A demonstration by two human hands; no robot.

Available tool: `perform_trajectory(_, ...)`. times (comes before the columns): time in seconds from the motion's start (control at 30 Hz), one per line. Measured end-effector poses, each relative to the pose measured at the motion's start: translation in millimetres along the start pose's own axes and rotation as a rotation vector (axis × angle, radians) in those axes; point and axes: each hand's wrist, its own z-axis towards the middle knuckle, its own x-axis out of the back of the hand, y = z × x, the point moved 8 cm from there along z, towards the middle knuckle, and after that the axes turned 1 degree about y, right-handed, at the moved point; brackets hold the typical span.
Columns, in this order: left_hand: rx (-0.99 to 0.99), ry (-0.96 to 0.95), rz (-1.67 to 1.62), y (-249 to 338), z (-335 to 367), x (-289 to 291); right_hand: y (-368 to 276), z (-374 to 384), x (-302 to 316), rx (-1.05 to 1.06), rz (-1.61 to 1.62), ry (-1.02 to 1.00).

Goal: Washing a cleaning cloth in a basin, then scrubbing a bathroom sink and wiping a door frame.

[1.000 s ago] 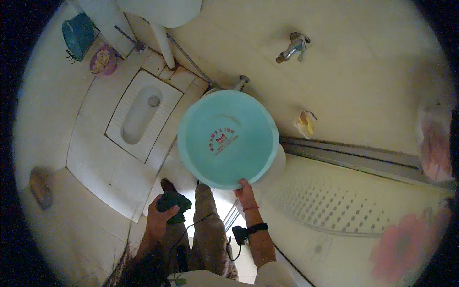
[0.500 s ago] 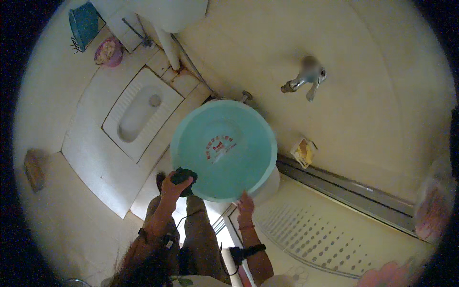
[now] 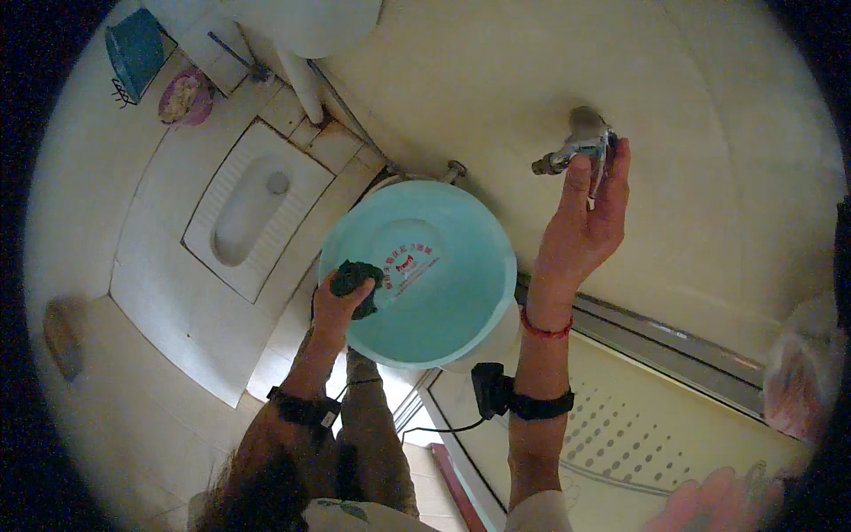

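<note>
My left hand grips a crumpled dark green cloth above the left rim of a wide turquoise basin. Red printing marks the basin's bottom, and no water can be made out in it. Up on the wall to the right is a metal faucet. The thumb and fingers of my right hand close around its lever handle, which they partly hide. The faucet's spout points left, toward the basin's side.
A squat toilet lies in the raised floor at left. Beyond it are a pink bowl and a teal bin. A door panel with dotted pattern stands at lower right. A drain pipe runs down behind the basin.
My right hand has gone from the basin's near rim up to the faucet handle and taken hold of it. My left hand has brought the cloth inward over the basin.
</note>
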Motion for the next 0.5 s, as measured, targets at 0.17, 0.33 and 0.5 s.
perform_trajectory(0.17,-0.306,0.209,0.432,16,29,43,10,1,7,-0.119,0.205,-0.009)
perform_trajectory(0.33,-0.342,0.064,0.545,29,56,35,12,5,12,-0.208,0.283,-0.098)
perform_trajectory(0.5,-0.278,0.003,0.389,49,67,14,21,10,13,-0.218,0.356,-0.220)
